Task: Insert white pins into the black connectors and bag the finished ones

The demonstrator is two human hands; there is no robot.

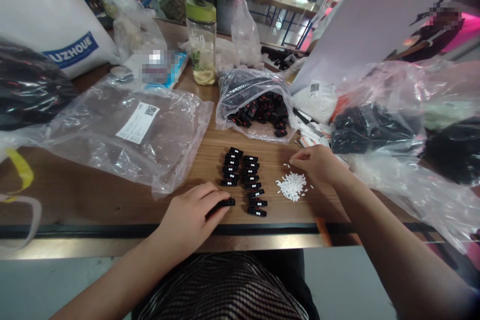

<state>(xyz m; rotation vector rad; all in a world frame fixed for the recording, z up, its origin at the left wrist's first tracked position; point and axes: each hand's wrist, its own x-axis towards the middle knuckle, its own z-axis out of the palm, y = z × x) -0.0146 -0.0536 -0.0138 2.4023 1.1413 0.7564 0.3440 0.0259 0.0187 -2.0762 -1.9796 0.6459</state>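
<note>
Between the thumb and fingers of my left hand (195, 210) is a black connector housing (227, 202), held low over the wooden table (150, 205). Two columns of similar black housings (251, 172) lie just beyond it, several showing white dots on their near faces. My right hand (313, 160) is at the far side of a heap of small white plugs (291, 186). Its thumb and fingertips are pinched together; whatever they hold, if anything, is too small to make out. A few loose white pieces lie around the heap.
An open plastic bag of black housings (258, 107) lies beyond the columns. A flat clear bag with a label (138, 122) covers the left side. A green-lidded bottle (201, 42) stands at the back. More filled bags (378, 127) crowd the right.
</note>
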